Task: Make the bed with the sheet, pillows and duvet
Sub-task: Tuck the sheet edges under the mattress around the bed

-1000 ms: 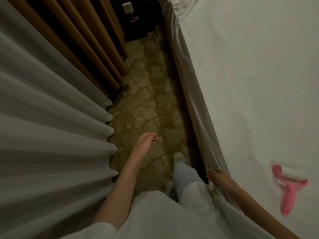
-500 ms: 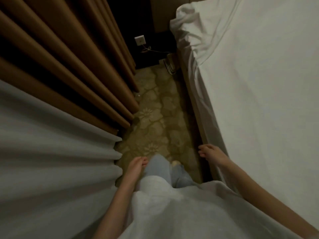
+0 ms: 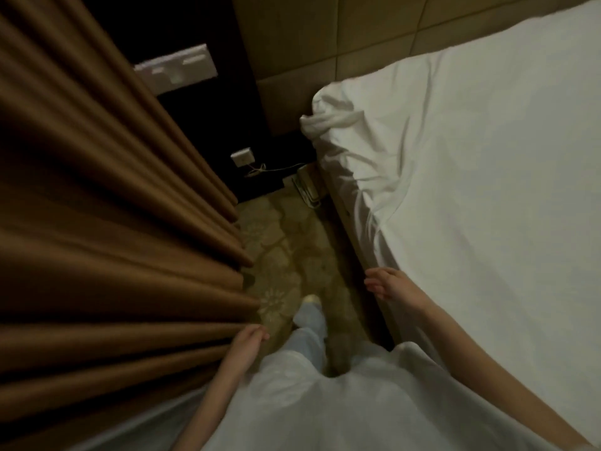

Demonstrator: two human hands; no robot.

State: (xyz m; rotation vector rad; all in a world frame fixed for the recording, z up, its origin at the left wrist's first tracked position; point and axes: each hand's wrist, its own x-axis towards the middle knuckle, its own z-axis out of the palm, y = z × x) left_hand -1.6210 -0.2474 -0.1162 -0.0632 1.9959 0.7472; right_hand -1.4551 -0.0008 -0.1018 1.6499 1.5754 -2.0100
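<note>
Bare and loosely curled, the left hand (image 3: 248,340) is seen hanging beside the brown curtain (image 3: 113,239), with nothing held. The right hand (image 3: 387,286) is held with relaxed fingers at the edge of the bed (image 3: 354,236), close to the hanging white sheet (image 3: 471,190); whether cloth is touched cannot be told. The sheet is spread over the mattress and bunched at the corner near the padded headboard (image 3: 341,37). Patterned carpet (image 3: 286,255) is seen between curtain and bed.
</note>
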